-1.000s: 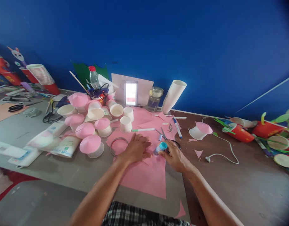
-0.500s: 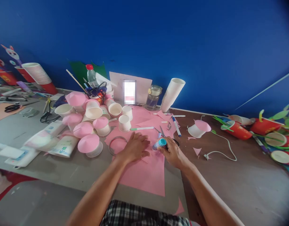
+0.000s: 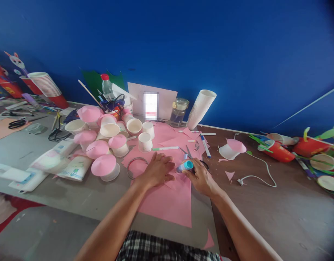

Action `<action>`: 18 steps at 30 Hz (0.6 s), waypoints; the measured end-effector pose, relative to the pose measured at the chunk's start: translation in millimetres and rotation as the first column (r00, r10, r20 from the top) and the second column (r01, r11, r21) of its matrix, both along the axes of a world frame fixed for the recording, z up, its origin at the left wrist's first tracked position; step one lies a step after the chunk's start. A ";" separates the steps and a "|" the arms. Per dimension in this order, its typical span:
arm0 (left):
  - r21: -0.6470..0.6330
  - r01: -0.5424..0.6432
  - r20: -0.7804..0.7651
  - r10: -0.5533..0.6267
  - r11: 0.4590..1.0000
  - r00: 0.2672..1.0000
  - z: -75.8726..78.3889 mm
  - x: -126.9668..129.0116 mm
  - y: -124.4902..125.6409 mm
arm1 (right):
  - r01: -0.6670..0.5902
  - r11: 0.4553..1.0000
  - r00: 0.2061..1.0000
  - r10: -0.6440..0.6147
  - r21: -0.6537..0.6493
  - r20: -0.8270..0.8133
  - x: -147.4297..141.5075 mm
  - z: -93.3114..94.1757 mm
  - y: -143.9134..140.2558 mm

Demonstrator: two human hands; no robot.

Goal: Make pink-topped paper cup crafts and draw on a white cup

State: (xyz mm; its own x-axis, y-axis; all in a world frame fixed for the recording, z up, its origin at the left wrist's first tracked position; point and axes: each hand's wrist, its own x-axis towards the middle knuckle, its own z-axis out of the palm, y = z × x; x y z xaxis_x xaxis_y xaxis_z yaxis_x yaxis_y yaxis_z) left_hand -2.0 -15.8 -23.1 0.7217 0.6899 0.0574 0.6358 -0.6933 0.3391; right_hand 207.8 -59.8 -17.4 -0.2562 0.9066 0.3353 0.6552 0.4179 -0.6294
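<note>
Left hand (image 3: 157, 169) lies flat, palm down, fingers spread, pressing the pink paper sheet (image 3: 167, 203) on the table (image 3: 265, 214). Right hand (image 3: 201, 177) is closed around a glue stick (image 3: 185, 166), blue cap toward the left hand, tip low over the sheet. Scissors (image 3: 189, 153) lie just behind; a metal ring (image 3: 137, 167) sits beside the left hand.

Paper sheet (image 3: 167, 203) on table (image 3: 265, 217); cup cluster (image 3: 107, 141) left; cup stack (image 3: 201, 108) behind.
</note>
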 end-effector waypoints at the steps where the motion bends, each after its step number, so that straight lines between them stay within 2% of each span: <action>1: -0.008 0.001 0.001 -0.001 1.000 1.000 1.1 -0.1 -0.4 | -0.019 1.000 1.000 0.019 -0.009 0.010 0.4 1.5 -2.2; 5: -0.021 -0.010 0.017 0.010 1.000 1.000 3.2 0.0 -1.3 | -0.066 0.992 0.998 0.068 -0.109 0.014 8.8 10.8 -11.0; 8: -0.014 -0.007 0.005 0.007 1.000 1.000 1.6 0.2 -0.8 | -0.035 0.985 0.997 0.022 -0.170 -0.077 13.4 12.8 -9.3; 10: -0.011 -0.002 0.000 0.002 1.000 1.000 0.5 0.3 -0.4 | 0.039 0.990 0.990 -0.057 -0.139 -0.130 11.8 9.1 -3.9; 13: -0.001 -0.012 0.003 0.012 1.000 1.000 -0.2 0.3 -0.3 | 0.126 0.991 0.988 -0.130 -0.051 -0.088 5.5 0.7 3.8; 16: -0.007 -0.019 -0.009 0.019 1.000 1.000 0.2 0.2 -0.5 | 0.077 0.995 0.996 -0.080 -0.059 -0.044 4.6 -0.3 3.4; 18: -0.012 -0.015 -0.015 0.015 1.000 1.000 0.1 0.0 -0.5 | 0.022 0.988 0.995 -0.037 -0.155 -0.094 10.5 5.6 -1.1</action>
